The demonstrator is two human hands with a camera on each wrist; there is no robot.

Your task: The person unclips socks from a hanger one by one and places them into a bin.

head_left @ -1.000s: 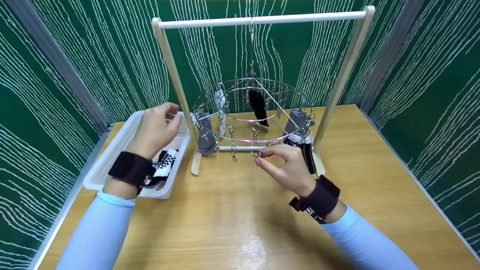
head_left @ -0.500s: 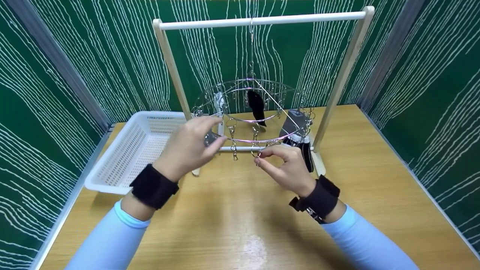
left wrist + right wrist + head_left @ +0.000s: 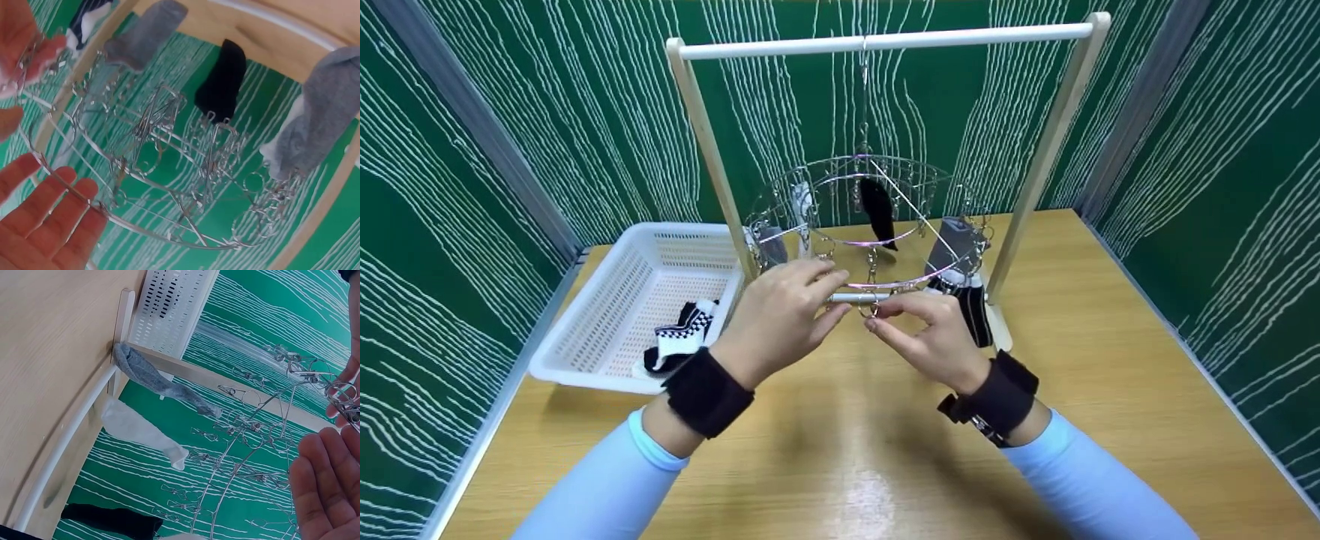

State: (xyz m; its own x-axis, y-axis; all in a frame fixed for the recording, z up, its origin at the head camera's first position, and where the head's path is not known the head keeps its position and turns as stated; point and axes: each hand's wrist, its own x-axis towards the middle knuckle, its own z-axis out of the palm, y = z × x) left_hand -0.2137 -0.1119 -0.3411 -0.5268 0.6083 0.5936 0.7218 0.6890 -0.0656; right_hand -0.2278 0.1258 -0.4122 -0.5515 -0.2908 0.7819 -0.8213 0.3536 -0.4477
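A round metal clip hanger (image 3: pixel 877 285) hangs with socks around its rings. At its front, my right hand (image 3: pixel 934 334) pinches a small metal clip (image 3: pixel 873 307) between thumb and forefinger. My left hand (image 3: pixel 784 315) is just left of that clip, thumb and forefinger apart, holding nothing. In the left wrist view the fingers of my left hand (image 3: pixel 53 219) lie straight at the hanger's outer ring. Clipped on are a grey sock (image 3: pixel 771 244), a white sock (image 3: pixel 802 206), a black sock (image 3: pixel 877 214), another grey sock (image 3: pixel 956 244) and a black-and-white striped sock (image 3: pixel 975 307).
A white perforated basket (image 3: pixel 585 330) stands on the table's left, with black-and-white checked socks (image 3: pixel 682 337) inside. The wooden stand (image 3: pixel 1050 142) carries the hanger on its white top bar (image 3: pixel 960 36). Green walls with white streaks (image 3: pixel 1222 187) enclose the table (image 3: pixel 1110 337).
My left hand has moved right, from above the basket to the hanger's front beside my right hand. The right hand stays at the clip.
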